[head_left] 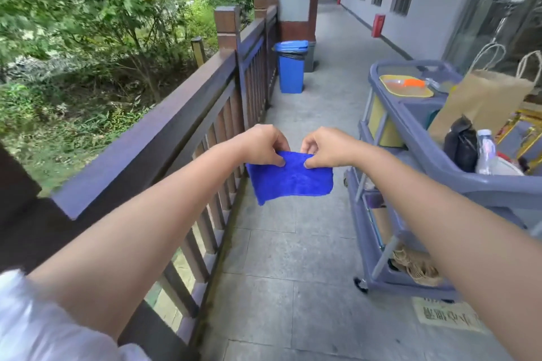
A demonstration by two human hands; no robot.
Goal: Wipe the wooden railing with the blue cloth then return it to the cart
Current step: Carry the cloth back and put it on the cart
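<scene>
A folded blue cloth (290, 179) hangs in the air over the paved walkway, between the railing and the cart. My left hand (264, 145) pinches its top edge on the left, and my right hand (325, 148) pinches the same edge on the right, thumbs almost touching. The dark wooden railing (152, 132) runs along the left from the near corner to a tall post (227, 26). The grey-blue cart (416, 132) stands at the right, about an arm's width from the cloth.
The cart carries a yellow tray (406, 86), a brown paper bag (484, 99), a black pouch (460, 145) and a water bottle (485, 152). A blue bin (291, 67) stands farther down by a pillar. Bushes lie beyond the railing; a wall with windows runs along the right.
</scene>
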